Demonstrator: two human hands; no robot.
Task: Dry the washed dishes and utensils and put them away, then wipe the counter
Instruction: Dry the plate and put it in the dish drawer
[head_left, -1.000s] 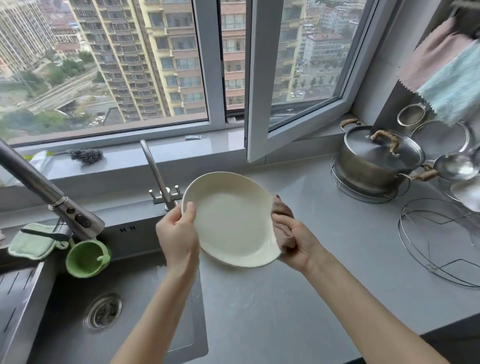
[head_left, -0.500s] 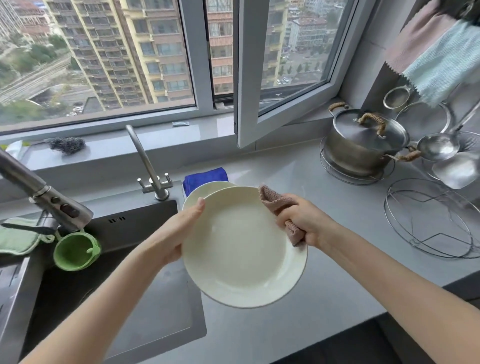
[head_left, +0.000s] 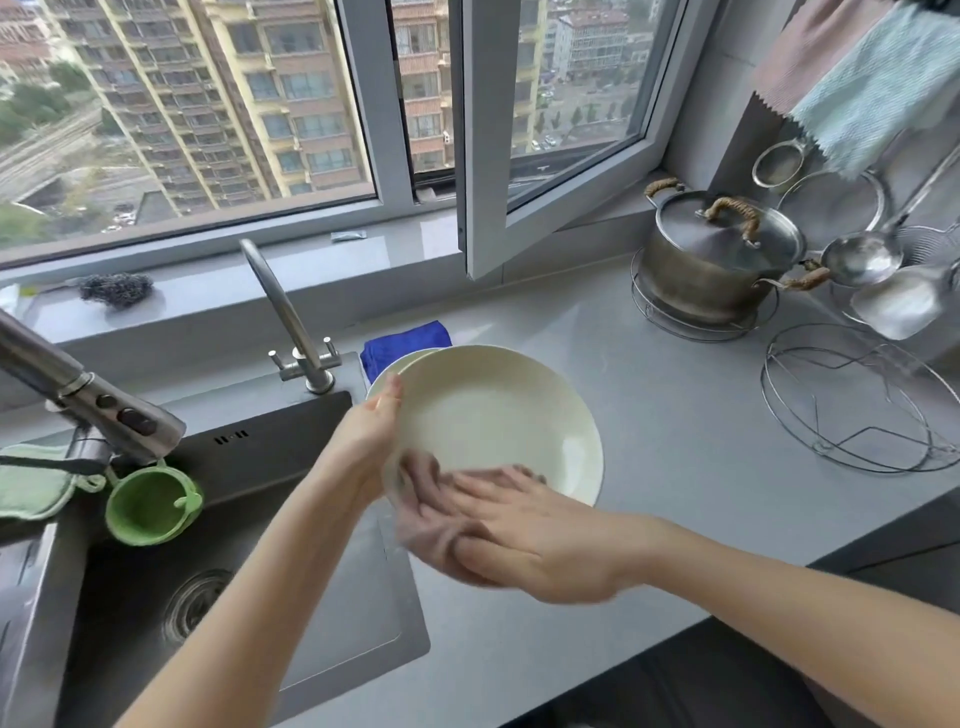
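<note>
**A:** Why was the round cream-white ceramic plate up in the air and not lying on the grey stone bench?

**B:** I think it was so that the cloth could reach every part of it. The plate was above the border between the dark sink and the bench, with its hollow face tilted toward the person.

**A:** How did the left hand hold it?

**B:** It took the rim at 9 o'clock of the plate, and its grip was clamped on the edge. So the rest of the face was free for wiping.

**A:** And the right hand?

**B:** It was at 6 to 7 o'clock of the plate, on a pinkish-brown cloth that lay against the lower rim. This part was much blurred. I cannot tell if that grip was closed round the cloth or lay flat on it.

**A:** Was something behind the plate?

**B:** Yes, a second cream plate showed at 10 o'clock, just behind the first. A folded blue cloth lay on the bench at 11 o'clock. I guess it was kept there for wiping the bench.
</note>
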